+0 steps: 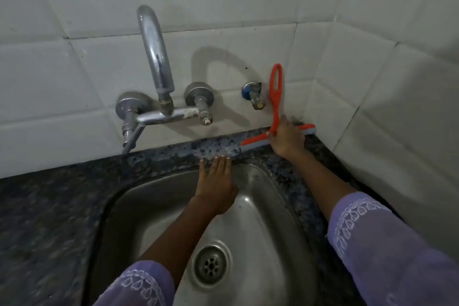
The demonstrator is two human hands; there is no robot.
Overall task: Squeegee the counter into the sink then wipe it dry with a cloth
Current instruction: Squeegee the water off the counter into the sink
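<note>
Right hand (288, 140) clamped on the squeegee (276, 117) where handle meets blade. Blade lies flat on the back strip of the counter (62, 206), against the wall tiles (74, 82) near the right corner; blade sticks out both sides of the hand, handle points up along the wall. Left hand (215, 186) open, fingers together, flat on the back rim of the sink (270, 243), fingertips touching the counter edge, near the blade's left end but apart from it.

Speckled counter (62, 206): squeegee (253, 143) blade on back strip.
</note>
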